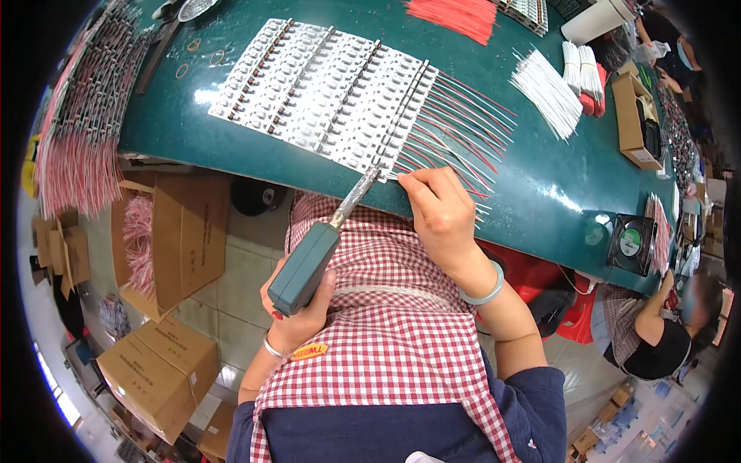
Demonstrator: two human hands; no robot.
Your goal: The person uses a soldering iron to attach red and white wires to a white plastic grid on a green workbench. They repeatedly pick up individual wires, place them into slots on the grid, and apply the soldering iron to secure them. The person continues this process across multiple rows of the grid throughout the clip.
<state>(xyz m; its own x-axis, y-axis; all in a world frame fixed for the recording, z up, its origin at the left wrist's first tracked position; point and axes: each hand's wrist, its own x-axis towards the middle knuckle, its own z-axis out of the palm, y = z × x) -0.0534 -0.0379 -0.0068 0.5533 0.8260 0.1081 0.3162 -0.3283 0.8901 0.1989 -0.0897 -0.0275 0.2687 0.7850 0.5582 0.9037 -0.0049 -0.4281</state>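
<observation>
Left hand (302, 326) gripping green tool (307, 266), tip at near corner of white tray (221, 109). Right hand (443, 212) pinching one of red-and-white wires (467, 145). Tray on green table (540, 201). Floor carton (204, 224): pink-white bundle (139, 243). Table carton (626, 123): dark contents (650, 130), unclear.

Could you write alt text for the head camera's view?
A person's left hand holds a green tool, its tip at the near edge of a white board; the right hand pinches close beside it. Red and white wires fan across the green table.
</observation>
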